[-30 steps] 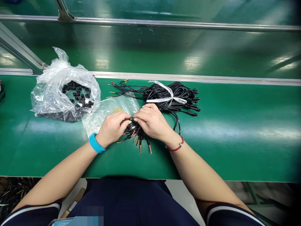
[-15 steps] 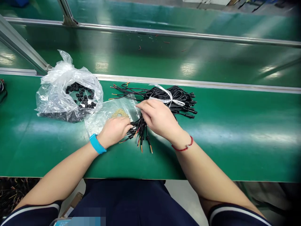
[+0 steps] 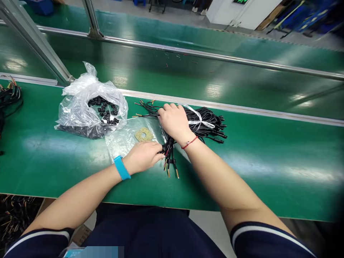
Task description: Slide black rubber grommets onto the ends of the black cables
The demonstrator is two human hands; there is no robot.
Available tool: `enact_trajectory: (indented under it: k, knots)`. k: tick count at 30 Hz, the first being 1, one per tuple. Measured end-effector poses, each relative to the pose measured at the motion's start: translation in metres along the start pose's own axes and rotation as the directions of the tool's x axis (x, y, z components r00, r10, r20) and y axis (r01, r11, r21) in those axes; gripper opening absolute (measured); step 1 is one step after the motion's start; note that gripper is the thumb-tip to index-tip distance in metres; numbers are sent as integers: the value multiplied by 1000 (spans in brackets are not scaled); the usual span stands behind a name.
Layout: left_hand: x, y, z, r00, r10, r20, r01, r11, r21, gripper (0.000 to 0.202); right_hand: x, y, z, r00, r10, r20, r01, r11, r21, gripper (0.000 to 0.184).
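My left hand [image 3: 145, 156], with a blue band at the wrist, is closed on black cables [image 3: 170, 142] near their stripped, coloured wire ends. These ends fan out toward the front of the bench. My right hand [image 3: 174, 121] lies just beyond, its fingers curled down over the left part of the black cables; its fingertips are partly hidden. To the right of it lies a coiled cable bundle [image 3: 208, 120] bound by a white tie [image 3: 199, 116], its black connectors pointing right. Under my left hand is a flat clear plastic bag [image 3: 122, 134] with a yellowish sponge [image 3: 143, 135] on it.
A clear plastic bag [image 3: 77, 107] of small black parts stands open at the left. More cables [image 3: 10, 96] lie at the far left of the green bench [image 3: 255, 165]. A metal post [image 3: 40, 43] rises behind, and a pale rail [image 3: 242, 111] runs along the back edge.
My right hand has moved up and left, from above the cables onto them. My left hand stays at the wire ends. The whole view has shifted and tilted slightly.
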State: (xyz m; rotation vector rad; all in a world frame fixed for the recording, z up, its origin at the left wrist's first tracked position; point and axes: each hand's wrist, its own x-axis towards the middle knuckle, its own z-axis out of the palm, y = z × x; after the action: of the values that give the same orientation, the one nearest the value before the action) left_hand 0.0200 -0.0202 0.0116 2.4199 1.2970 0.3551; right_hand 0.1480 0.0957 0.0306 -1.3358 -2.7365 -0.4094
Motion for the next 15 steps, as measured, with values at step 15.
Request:
enact_trajectory:
  k: [15]
  knots:
    - [-39, -121, -65, 688, -637, -346, 715, 676, 178, 19, -45, 8, -1, 948, -308, -80, 317, 884, 343, 24]
